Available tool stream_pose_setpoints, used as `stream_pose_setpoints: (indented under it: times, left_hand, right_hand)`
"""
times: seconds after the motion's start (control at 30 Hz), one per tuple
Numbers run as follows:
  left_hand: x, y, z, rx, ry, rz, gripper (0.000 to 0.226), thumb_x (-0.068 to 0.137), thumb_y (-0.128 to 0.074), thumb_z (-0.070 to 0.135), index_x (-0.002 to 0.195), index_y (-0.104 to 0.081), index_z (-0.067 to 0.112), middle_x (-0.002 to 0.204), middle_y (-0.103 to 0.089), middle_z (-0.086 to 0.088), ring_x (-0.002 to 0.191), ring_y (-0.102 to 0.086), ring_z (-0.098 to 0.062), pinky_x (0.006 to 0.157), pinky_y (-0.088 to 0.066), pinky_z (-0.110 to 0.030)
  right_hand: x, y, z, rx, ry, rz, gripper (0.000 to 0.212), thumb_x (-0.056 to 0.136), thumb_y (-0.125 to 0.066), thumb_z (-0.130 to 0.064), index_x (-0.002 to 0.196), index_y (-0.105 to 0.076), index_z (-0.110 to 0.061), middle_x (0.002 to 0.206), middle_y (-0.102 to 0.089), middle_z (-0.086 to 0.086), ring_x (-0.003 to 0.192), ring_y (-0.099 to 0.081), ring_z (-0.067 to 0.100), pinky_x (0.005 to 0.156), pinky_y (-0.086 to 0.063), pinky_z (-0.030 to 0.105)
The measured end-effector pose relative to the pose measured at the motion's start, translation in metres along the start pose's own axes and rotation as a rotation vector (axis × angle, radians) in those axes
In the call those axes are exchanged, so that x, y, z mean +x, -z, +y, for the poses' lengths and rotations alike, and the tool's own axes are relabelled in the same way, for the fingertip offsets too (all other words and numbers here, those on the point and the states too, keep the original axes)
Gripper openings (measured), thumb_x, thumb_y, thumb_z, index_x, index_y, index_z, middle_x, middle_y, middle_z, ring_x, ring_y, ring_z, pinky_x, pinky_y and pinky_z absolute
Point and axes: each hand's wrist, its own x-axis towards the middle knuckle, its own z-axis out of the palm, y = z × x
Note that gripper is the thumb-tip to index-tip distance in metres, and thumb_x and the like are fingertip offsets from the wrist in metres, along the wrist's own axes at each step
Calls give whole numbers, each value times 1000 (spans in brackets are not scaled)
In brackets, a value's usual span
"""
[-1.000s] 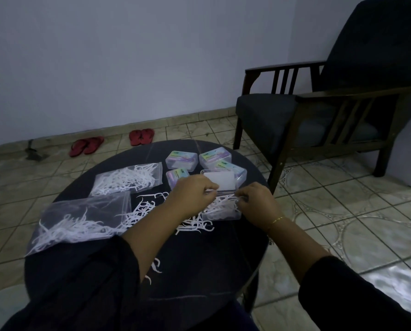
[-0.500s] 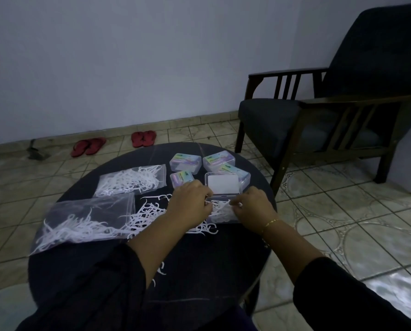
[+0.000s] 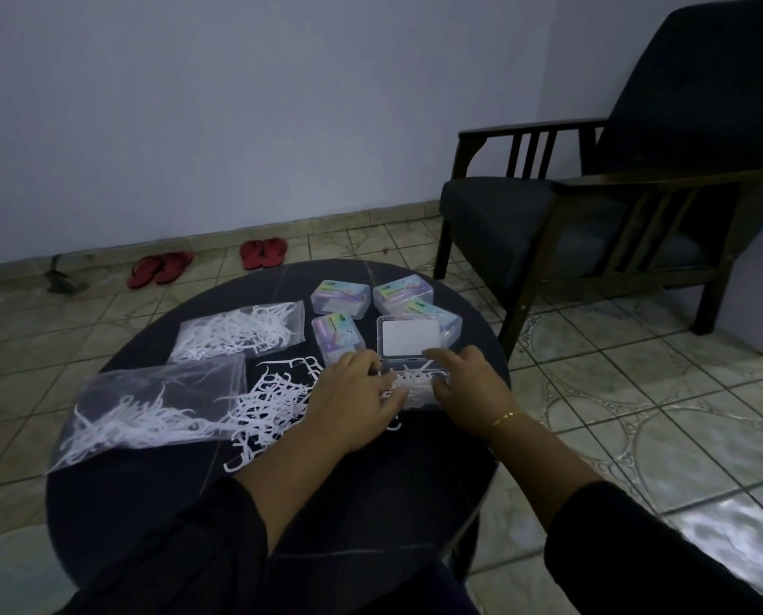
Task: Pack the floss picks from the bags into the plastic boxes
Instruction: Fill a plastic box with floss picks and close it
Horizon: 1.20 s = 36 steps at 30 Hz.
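Floss picks [image 3: 415, 383] are heaped in the open box [image 3: 408, 348] between the fingers, pressed down by the flat left hand [image 3: 353, 401] and right hand [image 3: 464, 388]. Light, springy and tangling, they are best pinched by the handles. Beyond the fingertips four closed boxes [image 3: 339, 297] are counted; left, two bags [image 3: 237, 332].

Dark loose sleeves [image 3: 628, 539] pushed up both forearms, thin gold bracelet [image 3: 504, 418] on the right wrist.

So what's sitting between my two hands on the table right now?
In the head view, the open plastic box holding white floss picks lies between the left hand and right hand.
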Motion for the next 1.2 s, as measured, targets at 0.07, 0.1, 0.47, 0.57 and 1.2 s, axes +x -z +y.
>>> stream_pose_setpoints:
  times: [0.07, 0.1, 0.47, 0.57, 1.2]
  left_hand:
    - [0, 2, -1, -10, -4, 1, 51, 94, -35, 57, 130, -57, 28, 113, -47, 6, 106, -43, -12, 87, -37, -30]
    - [0, 2, -2, -16, -5, 3, 52, 92, -37, 59, 129, -57, 28, 111, -47, 7, 105, -43, -12, 86, -38, -29]
    - [1, 1, -1, -54, 29, -68, 64, 88, -44, 60, 142, -41, 26, 119, -40, 4, 113, -37, -15, 91, -33, -27]
    - [0, -1, -1, -54, 50, -98, 77, 87, -45, 63, 148, -28, 19, 128, -38, 1, 120, -34, -17, 97, -31, -28]
    - [-31, 30, -51, -81, 80, -162, 43, 83, -52, 21, 125, -60, 27, 124, -51, 7, 120, -43, -15, 100, -35, -32]
  right_hand:
    - [0, 1, 0, -74, 18, 26, 37, 95, -49, -30, 132, -50, -30, 123, -42, 6, 110, -47, 18, 92, -47, 31]
    - [0, 2, 0, -100, 31, 43, 33, 95, -49, -32, 128, -53, -28, 121, -42, 5, 110, -46, 18, 92, -47, 32]
    - [0, 5, -1, -70, 30, 9, 32, 91, -55, -37, 121, -58, -25, 127, -42, 3, 118, -40, 18, 98, -43, 33]
    - [0, 6, 0, -99, 14, -8, 43, 91, -54, -43, 130, -52, -27, 133, -40, 3, 122, -38, 19, 100, -41, 34]
    - [-23, 5, -36, -281, 400, -87, 35, 90, -53, -47, 122, -59, -34, 118, -45, -4, 112, -39, 14, 95, -34, 30]
